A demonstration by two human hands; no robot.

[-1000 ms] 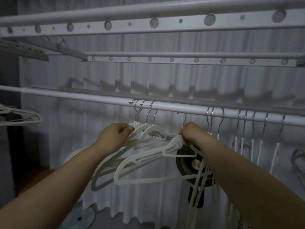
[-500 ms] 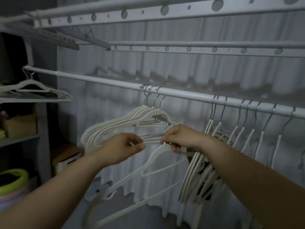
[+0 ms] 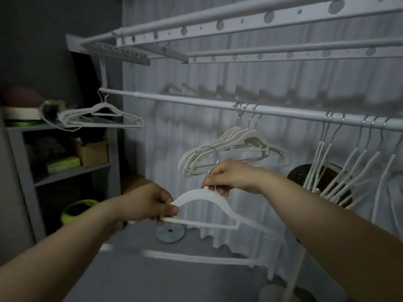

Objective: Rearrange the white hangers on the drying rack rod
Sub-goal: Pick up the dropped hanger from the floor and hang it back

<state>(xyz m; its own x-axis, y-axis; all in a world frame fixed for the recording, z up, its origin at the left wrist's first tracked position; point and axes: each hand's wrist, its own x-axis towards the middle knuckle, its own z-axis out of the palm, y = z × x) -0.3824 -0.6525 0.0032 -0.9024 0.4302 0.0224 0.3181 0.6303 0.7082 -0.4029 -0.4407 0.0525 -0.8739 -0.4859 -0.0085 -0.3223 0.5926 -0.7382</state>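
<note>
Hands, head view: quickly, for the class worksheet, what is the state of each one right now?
Left hand: grips one end of the hanger.
Right hand: pinches the same hanger at the base of its hook.

One white hanger [image 3: 192, 196] is sitting clear of the rod [image 3: 185, 100], roughly level below it, hook upward. A bunched set [image 3: 239, 138] is hanging mid-rod, and a spaced row [image 3: 320, 149] further right.

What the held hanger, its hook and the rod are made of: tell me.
Held hanger: looks like white plastic, matte, possibly flocked; thin moulded body. Its hook: bare metal wire, shiny glint. Rod: likely coated metal tube, smooth white, soft sheen.
</note>
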